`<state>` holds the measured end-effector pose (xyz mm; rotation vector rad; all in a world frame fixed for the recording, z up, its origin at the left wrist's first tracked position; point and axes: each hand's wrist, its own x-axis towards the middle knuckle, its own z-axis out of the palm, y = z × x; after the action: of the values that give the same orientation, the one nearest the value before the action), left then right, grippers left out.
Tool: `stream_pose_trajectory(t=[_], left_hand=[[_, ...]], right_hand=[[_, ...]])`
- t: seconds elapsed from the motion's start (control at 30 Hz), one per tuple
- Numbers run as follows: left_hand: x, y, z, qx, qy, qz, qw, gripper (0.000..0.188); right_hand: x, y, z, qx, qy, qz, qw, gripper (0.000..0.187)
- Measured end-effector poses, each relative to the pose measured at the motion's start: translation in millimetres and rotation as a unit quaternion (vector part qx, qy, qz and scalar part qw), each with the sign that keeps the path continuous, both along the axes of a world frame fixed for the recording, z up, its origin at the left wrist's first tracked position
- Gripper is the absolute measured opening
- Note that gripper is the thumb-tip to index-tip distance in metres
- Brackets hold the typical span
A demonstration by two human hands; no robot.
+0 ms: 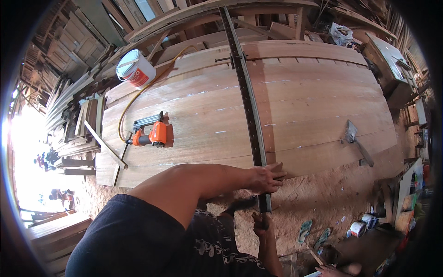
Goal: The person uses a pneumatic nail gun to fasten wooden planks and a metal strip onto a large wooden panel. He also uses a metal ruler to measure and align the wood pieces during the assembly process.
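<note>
Bar clamp: a long, dark metal bar with a row of holes (245, 97), lying front to back across the wooden panel and reaching past both its near and far edges.
Wooden panel: a broad, pale brown surface of long boards side by side (314, 97), with white streaks along several seams.
Left hand: bare (266, 179), laid over the clamp's near part at the panel's near edge, fingers spread to the right; whether it grips the bar, I cannot tell.
Right hand: bare (262, 225), closed around the clamp's near end, just below the left hand and off the panel.
Panel's left side: an orange and black nail gun (158, 133) lies on the boards, joined to a thin yellow hose (121, 121); beyond it stands a white plastic bucket with a red label (144, 76).
Panel's right side: a small pointed metal trowel (351, 131) lies near the edge, handle towards the wearer.
Floor: brown and dusty (304, 194), with a pair of green flip-flops (305, 231) right of the right hand.
Lower right corner: another person's hand (332, 271), partly cut off.
</note>
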<state>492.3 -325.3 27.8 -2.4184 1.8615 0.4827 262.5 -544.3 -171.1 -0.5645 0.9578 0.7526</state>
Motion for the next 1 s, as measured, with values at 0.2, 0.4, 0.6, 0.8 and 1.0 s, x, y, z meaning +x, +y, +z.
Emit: stream_pose_trajectory(t=[0.2,0.4,0.6,0.8,1.0], left_hand=[[-3.6,3.1,-2.1,0.004,-0.004,0.007,1.000,0.038],[-1.7,3.7,-2.3,-0.019,-0.036,-0.014,0.999,0.032],[-3.2,6.9,-18.6,-0.028,-0.039,-0.005,0.999,0.033],[-1.8,3.8,0.7,-0.002,-0.049,-0.023,0.999,0.035],[-2.8,4.4,-16.3,-0.023,-0.028,-0.007,0.999,0.045]], right_hand=[[0.8,-0.6,28.1,-0.211,-0.072,0.002,0.975,0.010],[3.9,17.5,30.2,-0.384,-0.136,-0.136,0.903,0.024],[8.4,26.5,62.4,-0.423,-0.187,-0.130,0.877,0.026],[3.6,19.2,55.6,-0.577,-0.223,-0.088,0.781,0.057],[7.0,46.6,95.0,-0.690,-0.232,-0.099,0.679,0.056]])
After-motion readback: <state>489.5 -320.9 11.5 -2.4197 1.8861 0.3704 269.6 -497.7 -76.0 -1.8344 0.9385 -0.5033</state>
